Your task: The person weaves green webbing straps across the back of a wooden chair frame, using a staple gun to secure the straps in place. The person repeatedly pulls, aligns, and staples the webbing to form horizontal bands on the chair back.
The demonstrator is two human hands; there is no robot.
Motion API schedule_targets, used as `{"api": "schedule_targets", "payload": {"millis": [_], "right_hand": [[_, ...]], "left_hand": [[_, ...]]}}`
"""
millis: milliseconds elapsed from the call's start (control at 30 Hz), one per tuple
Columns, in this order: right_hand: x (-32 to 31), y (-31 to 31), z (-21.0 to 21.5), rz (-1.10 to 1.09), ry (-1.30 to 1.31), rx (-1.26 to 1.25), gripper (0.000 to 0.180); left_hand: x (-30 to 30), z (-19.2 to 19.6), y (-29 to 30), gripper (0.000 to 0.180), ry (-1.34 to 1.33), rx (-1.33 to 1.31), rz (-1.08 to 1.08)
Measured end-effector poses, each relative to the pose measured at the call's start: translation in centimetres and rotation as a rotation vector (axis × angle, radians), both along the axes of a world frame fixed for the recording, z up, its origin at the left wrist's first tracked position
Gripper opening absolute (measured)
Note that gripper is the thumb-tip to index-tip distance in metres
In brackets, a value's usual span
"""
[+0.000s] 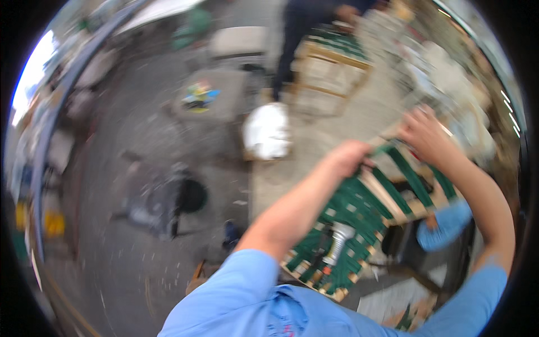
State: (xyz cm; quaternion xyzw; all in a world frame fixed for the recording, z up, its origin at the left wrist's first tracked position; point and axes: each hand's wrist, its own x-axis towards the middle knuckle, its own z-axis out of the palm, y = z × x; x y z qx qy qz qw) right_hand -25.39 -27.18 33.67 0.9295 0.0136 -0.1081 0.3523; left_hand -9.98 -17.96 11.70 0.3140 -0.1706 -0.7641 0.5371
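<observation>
A wooden chair frame with woven green webbing (323, 205) over its seat stands in front of me. Separate green straps (409, 174) run across its slatted back. My left hand (351, 158) is closed at the left end of the back's top rail, with the fingers curled round a green strap there. Farther right, my right hand (421, 135) is at the same rail, its fingers bent and blurred; what they hold is hidden. On the woven seat lies a silver-grey hand tool (338, 242), beside a dark tool with an orange part (323, 273).
Beyond, a person in dark clothes (306, 39) stands at another green-webbed wooden frame (331, 59). A white bundle (266, 132) sits left of my work. A grey padded chair (216, 84) bears colourful items. A dark stool (191, 195) is at left; a light-blue cloth-like piece (443, 224) at right.
</observation>
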Motion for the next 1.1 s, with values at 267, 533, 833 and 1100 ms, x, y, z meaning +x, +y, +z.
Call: {"api": "schedule_targets", "payload": {"millis": [267, 533, 833, 1100], "right_hand": [[-0.2, -2.0, -3.6, -0.309, 0.197, 0.043, 0.014], [-3.5, -1.5, -10.3, -0.394, -0.009, 0.309, 0.041], [-3.2, 12.9, -15.5, -0.573, -0.891, 1.416, 0.048], [4.4, 17.0, -13.3, -0.395, -0.871, 1.504, 0.054]], "left_hand": [[-1.0, 0.9, -0.5, 0.014, -0.076, -0.026, 0.108], [3.6, 0.7, 6.6, 0.015, -0.345, -0.16, 0.205], [10.9, -3.9, 31.0, 0.02, -0.517, 0.128, 0.427], [15.1, 2.5, 41.4, 0.018, -0.608, 0.103, 0.774]]}}
